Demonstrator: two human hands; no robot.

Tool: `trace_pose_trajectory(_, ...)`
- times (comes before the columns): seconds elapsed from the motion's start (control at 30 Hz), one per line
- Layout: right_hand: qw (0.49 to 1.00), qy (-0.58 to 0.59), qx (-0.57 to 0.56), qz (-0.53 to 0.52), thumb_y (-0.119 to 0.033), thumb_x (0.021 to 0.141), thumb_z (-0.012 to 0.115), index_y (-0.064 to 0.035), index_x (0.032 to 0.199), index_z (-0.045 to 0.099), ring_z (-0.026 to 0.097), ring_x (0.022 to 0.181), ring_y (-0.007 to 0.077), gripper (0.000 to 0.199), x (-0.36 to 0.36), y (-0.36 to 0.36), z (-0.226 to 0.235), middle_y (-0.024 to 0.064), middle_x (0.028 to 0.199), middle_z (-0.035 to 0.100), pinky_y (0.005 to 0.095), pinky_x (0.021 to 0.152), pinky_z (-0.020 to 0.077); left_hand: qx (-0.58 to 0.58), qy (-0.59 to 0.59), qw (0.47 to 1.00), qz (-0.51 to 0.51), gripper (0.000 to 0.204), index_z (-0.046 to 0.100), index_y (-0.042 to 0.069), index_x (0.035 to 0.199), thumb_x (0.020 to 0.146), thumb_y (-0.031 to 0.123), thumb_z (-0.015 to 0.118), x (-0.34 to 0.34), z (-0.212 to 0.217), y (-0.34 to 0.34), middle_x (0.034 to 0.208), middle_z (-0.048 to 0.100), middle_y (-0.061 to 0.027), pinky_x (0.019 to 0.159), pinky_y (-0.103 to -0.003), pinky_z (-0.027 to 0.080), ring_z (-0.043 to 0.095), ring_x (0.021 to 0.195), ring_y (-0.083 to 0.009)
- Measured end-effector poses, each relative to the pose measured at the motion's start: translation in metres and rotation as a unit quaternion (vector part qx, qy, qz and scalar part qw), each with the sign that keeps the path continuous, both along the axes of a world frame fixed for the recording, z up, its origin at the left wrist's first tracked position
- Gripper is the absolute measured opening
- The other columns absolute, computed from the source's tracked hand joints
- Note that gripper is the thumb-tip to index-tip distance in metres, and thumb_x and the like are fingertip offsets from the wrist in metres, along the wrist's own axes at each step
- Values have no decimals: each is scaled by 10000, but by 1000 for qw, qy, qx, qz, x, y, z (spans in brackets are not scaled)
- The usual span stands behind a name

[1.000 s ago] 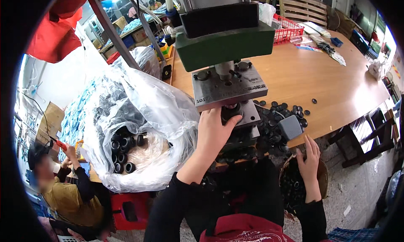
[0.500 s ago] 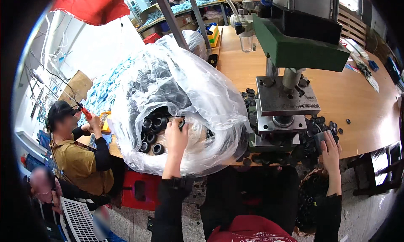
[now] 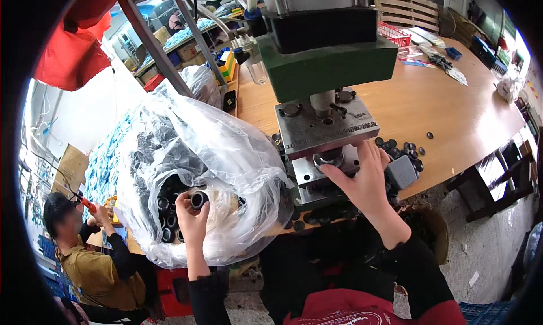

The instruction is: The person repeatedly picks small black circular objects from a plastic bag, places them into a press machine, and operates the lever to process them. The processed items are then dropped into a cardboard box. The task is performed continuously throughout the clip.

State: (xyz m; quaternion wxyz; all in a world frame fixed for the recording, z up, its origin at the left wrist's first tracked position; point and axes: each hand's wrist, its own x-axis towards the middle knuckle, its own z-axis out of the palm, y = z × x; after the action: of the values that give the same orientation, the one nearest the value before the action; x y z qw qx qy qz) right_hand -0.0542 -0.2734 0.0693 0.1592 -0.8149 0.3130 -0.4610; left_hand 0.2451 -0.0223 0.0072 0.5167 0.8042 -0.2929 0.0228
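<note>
Right hand [image 3: 365,181] has been shifted from grey box-shaped block [image 3: 402,173] to green-and-steel press [image 3: 334,70]; whether anything is held in its grip cannot be told. Black hollow round part [image 3: 198,200] is pinched by left hand [image 3: 193,218] over clear plastic bag [image 3: 249,212]. Bag and press thus attended together.

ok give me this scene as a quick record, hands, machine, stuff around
left hand: holds a black ring at the plastic bag's opening
right hand: at the press's lower plate, grip unclear
press: green head above steel plates
plastic bag: clear, open, more black rings inside
grey block: beside loose black discs on the wooden table
person at left: holds a red tool
</note>
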Motion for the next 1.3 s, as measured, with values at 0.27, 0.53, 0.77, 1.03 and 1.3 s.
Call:
trace_pose_trajectory(0.27, 999, 24, -34, -25, -350, 701, 815, -99, 1129, 601, 549, 1055, 259, 540, 11, -4, -9, 68, 1041, 613, 408, 959, 296, -81, 179, 932, -306, 652, 495, -60, 1332, 741, -69, 769, -122, 76, -46, 1189, 576, -109, 947, -315, 485, 610, 1071, -175)
trace_pose_trajectory(0.53, 965, 99, 116, -214, -288, 741, 787, -55, 1235, 564, 506, 1169, 295, 590, -161, 21, -129, 131, 1194, 589, 409, 1047, 269, -8, -75, 962, -264, 480, 639, 14, 1136, 740, 224, 811, -166, 79, -160, 1018, 681, -163, 814, -372, 506, 652, 903, -291)
trace_pose_trajectory(0.77, 880, 302, 245, -272, -323, 874, 684, -89, 1437, 421, 333, 1380, 350, 665, -283, 27, -180, 173, 1470, 404, 496, 1118, 213, 97, -136, 951, -259, 464, 672, 1, 1034, 728, 315, 821, -163, 88, -193, 910, 691, -129, 712, -360, 495, 641, 784, -243)
trace_pose_trajectory(1.03, 975, 180, 39, -127, -292, 941, 606, -96, 1362, 517, 427, 1327, 293, 473, -164, -53, -105, 121, 1424, 480, 438, 1108, 273, 16, -151, 957, -246, 472, 638, 17, 1087, 749, 299, 807, -168, 66, -193, 952, 673, -152, 757, -391, 504, 656, 870, -309)
trace_pose_trajectory(1.3, 901, 397, 62, -160, -436, 1016, 412, -133, 1390, 503, 410, 1358, 227, 489, -115, -62, -100, 71, 1452, 476, 426, 1138, 201, -77, -153, 974, -151, 381, 609, 11, 1109, 806, 170, 778, -162, 47, -116, 976, 623, -97, 741, -305, 482, 586, 824, -200)
